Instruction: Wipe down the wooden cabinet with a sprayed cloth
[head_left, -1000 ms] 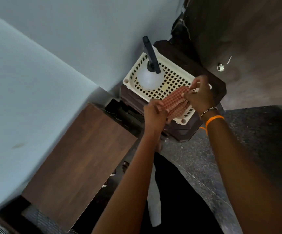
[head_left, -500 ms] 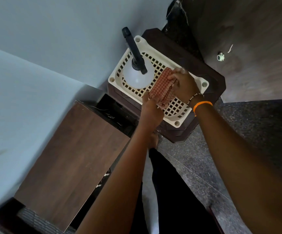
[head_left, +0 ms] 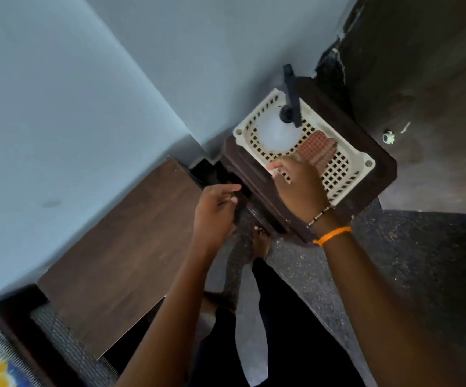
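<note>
The right hand (head_left: 300,185) is hovering over the near edge of the cream basket (head_left: 364,163), fingers loosely spread and gripping nothing; just beyond its fingertips the folded checked cloth (head_left: 318,149) is lying inside the basket. Past the cloth, to the hand's left, the spray bottle (head_left: 278,132) is standing in the basket's far end. The left hand (head_left: 215,213) is hanging free, fingers relaxed and partly curled, holding nothing, with the wooden cabinet (head_left: 120,252) lying below it to its left.
</note>
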The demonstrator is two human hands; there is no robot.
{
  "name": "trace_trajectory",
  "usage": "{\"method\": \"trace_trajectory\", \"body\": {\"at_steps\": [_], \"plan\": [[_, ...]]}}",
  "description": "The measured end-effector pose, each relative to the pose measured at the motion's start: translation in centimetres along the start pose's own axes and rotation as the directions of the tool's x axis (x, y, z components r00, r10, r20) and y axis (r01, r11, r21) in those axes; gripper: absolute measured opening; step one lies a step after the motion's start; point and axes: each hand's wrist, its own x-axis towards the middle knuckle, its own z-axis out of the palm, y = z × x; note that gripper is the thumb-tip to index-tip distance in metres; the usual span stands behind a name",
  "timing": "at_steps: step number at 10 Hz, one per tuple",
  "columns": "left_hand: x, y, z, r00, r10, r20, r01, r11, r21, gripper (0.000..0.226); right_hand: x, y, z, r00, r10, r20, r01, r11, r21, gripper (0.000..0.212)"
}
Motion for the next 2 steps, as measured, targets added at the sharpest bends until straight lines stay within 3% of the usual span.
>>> {"method": "trace_trajectory", "body": {"at_steps": [1,2], "plan": [[-2.3,-1.5,-5.5,0.986,0.002,-0.168,-0.017,0.996,-0.089,0.029,-1.3,-6.9,2.7,0.981,-0.195,0.017,0.192,0.977,0.098,0.021],[-5.5,-2.2,-11.3,0.941,-0.002,-0.339,-0.079,0.971,-0.227,0.030,-3.5,-14.6,5.8,0.909,-0.416,0.017,0.407,0.897,0.175,0.022]]}}
